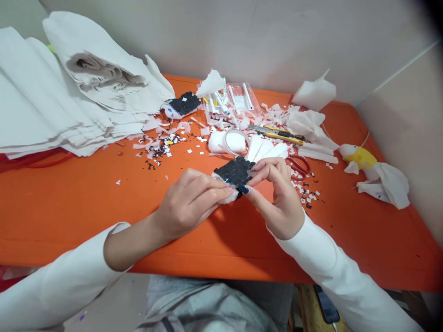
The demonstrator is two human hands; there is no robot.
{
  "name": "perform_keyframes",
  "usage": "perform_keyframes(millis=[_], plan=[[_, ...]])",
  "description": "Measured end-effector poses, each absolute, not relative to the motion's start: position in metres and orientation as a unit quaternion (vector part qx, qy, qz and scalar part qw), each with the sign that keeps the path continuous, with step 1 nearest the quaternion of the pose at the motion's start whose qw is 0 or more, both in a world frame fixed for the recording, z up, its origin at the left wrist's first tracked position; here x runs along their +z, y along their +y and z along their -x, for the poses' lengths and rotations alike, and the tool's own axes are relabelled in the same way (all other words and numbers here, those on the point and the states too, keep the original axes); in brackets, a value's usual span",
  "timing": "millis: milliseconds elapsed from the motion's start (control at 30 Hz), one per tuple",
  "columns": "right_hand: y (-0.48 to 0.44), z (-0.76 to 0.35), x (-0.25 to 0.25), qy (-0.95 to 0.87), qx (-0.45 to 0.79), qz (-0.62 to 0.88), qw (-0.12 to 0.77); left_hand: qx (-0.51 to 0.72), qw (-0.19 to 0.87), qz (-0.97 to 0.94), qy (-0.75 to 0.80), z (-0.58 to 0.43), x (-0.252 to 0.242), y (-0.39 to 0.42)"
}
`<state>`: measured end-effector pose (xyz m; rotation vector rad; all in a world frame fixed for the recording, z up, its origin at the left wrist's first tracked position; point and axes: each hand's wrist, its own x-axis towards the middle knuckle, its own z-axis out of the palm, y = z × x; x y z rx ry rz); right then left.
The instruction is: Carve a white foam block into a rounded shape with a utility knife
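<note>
Between my hands, above the orange table, is a small white paper craft piece point(235, 171) covered with overlapping black scale-like bits. My left hand point(194, 200) grips its near left side, fingers pressed together on the white edge. At its right end my right hand point(275, 191) pinches the edge with thumb and fingertips. Whether a loose bit sits in that pinch is too small to tell. Just beyond lie a tape roll point(237, 142), a yellow-and-black utility knife point(277, 134) and red-handled scissors point(298, 167), partly behind my right hand.
Stacked white paper sheets point(104, 60) fill the table's left back. A similar black-scaled piece point(183, 104) lies beside a clear tray of markers point(242, 97). Paper scraps point(162, 145) are strewn about. A yellow-and-white paper fish point(360, 157) is at right. A phone point(327, 304) lies below the table edge.
</note>
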<state>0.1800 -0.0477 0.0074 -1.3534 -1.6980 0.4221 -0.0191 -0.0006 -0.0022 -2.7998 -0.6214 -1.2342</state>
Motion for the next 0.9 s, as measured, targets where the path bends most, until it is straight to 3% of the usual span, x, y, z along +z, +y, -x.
perform_keyframes(millis=[133, 433, 567, 900], plan=[[-0.05, -0.185, 0.01, -0.698, 0.126, 0.545, 0.447, -0.395, -0.019, 0.895, -0.208, 0.019, -0.001, 0.001], [-0.057, -0.194, 0.009, -0.778, -0.109, 0.502, 0.363, -0.414, -0.082, 0.877, -0.232, 0.023, 0.001, 0.004], [-0.054, -0.196, 0.006, -0.781, -0.171, 0.469, 0.376, -0.417, -0.111, 0.876, -0.217, 0.024, 0.004, 0.002], [-0.052, -0.2, 0.006, -0.792, -0.112, 0.464, 0.381, -0.427, -0.142, 0.869, -0.207, 0.026, 0.004, 0.002]])
